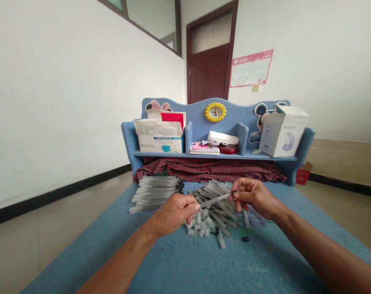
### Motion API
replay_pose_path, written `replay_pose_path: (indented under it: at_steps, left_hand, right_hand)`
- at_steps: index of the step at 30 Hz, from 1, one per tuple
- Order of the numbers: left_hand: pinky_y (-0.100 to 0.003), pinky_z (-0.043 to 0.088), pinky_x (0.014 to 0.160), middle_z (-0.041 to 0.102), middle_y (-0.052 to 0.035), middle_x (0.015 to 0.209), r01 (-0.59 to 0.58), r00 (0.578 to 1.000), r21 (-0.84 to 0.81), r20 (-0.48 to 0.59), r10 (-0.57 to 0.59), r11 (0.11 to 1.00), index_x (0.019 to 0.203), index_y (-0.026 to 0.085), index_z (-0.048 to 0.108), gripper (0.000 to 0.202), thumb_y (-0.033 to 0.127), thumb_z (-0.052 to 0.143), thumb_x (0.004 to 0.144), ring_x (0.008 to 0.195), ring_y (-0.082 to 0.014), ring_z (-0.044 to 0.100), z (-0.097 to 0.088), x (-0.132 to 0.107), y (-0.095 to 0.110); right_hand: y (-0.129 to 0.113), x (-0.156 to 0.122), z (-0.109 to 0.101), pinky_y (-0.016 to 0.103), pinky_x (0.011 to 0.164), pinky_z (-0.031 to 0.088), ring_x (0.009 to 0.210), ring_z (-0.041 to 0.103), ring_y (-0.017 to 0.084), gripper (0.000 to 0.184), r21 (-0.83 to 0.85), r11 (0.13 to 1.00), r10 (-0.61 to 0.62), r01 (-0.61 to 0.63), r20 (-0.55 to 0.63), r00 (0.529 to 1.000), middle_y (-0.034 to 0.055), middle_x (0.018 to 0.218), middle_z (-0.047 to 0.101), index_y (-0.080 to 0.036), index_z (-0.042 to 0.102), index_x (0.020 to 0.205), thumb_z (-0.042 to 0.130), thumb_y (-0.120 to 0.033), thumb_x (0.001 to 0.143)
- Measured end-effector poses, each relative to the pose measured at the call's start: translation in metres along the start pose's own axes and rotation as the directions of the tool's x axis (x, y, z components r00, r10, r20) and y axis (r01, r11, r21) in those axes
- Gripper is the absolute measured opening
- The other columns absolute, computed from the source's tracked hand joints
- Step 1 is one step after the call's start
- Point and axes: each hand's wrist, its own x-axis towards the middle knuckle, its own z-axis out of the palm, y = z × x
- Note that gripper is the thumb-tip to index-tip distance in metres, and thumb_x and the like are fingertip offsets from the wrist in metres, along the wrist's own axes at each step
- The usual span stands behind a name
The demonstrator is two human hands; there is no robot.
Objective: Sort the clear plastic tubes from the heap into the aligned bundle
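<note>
Between my two hands stretches a thin translucent plastic tube (215,200), slightly tilted, its right end higher. My left hand (178,210) pinches its left end between thumb and fingers. My right hand (254,197) is closed at its other end, where a small dark piece shows at the fingertips. Beneath the hands lies a loose pile of similar tubes (217,216), with short clear pieces (206,226) at its front. To the left, a neat stack of tubes (154,192) has dark ends pointing right. A small black piece (245,239) lies apart in front of my right hand.
Behind the piles, a checked cloth (209,169) lies under the blue shelf (243,157) along the table's back. The shelf holds a mask box (161,143), a red round tin (228,150) and a white carton (281,132). The blue table (185,269) extends toward me.
</note>
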Motion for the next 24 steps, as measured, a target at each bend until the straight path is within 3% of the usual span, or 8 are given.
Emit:
replay_pose_path:
  at_steps: [9,13,16,20,24]
  left_hand:
    - [-0.021,0.034,0.055,0.050,0.0036,0.054,0.023,0.999,-0.010,-0.049,-0.024,1.000,0.064,0.015,0.057,0.029,0.037,0.045,0.080,0.054,-0.0105,0.045,0.000,0.001,0.003]
    - [-0.021,0.033,0.054,0.049,0.0035,0.054,0.041,0.996,0.025,-0.079,-0.039,0.999,0.062,0.015,0.056,0.029,0.037,0.047,0.079,0.054,-0.0107,0.045,-0.002,0.001,0.003]
    - [-0.021,0.033,0.054,0.050,0.0034,0.055,0.033,0.997,0.038,-0.065,-0.030,0.999,0.063,0.015,0.058,0.029,0.036,0.046,0.079,0.054,-0.0108,0.045,-0.001,0.000,0.004]
    - [-0.021,0.034,0.055,0.051,0.0032,0.056,0.022,0.999,0.035,-0.048,-0.021,0.999,0.065,0.015,0.060,0.028,0.036,0.047,0.079,0.055,-0.0110,0.047,-0.003,0.001,0.002]
    - [-0.021,0.033,0.053,0.054,0.0025,0.055,0.060,0.997,0.018,-0.055,-0.059,0.998,0.066,0.015,0.061,0.028,0.038,0.049,0.077,0.054,-0.0115,0.047,-0.023,-0.001,-0.008]
  right_hand:
    - [0.000,0.003,0.008,0.019,0.031,0.028,0.031,0.048,0.007,0.025,-0.231,0.973,-0.045,0.003,-0.181,0.982,-0.0038,0.053,0.060,-0.018,0.054,0.069,0.069,-0.037,0.067]
    - [0.005,0.003,0.007,0.020,0.031,0.028,0.030,0.046,0.007,0.022,-0.342,0.939,-0.036,-0.020,-0.157,0.987,-0.0043,0.054,0.059,-0.017,0.060,0.085,0.062,-0.035,0.071]
    - [0.005,0.000,0.010,0.020,0.032,0.029,0.032,0.047,0.007,0.020,-0.401,0.916,-0.027,-0.019,-0.110,0.994,-0.0034,0.056,0.059,-0.017,0.062,0.079,0.059,-0.035,0.073]
    - [0.000,-0.001,0.012,0.019,0.033,0.029,0.032,0.046,0.007,0.018,-0.400,0.916,-0.030,-0.015,-0.107,0.994,-0.0034,0.054,0.058,-0.017,0.059,0.068,0.060,-0.035,0.072]
    - [-0.005,0.001,-0.001,0.020,0.032,0.027,0.030,0.044,0.007,0.023,-0.365,0.931,-0.082,-0.011,-0.237,0.968,-0.0025,0.050,0.058,-0.017,0.056,0.064,0.061,-0.038,0.072]
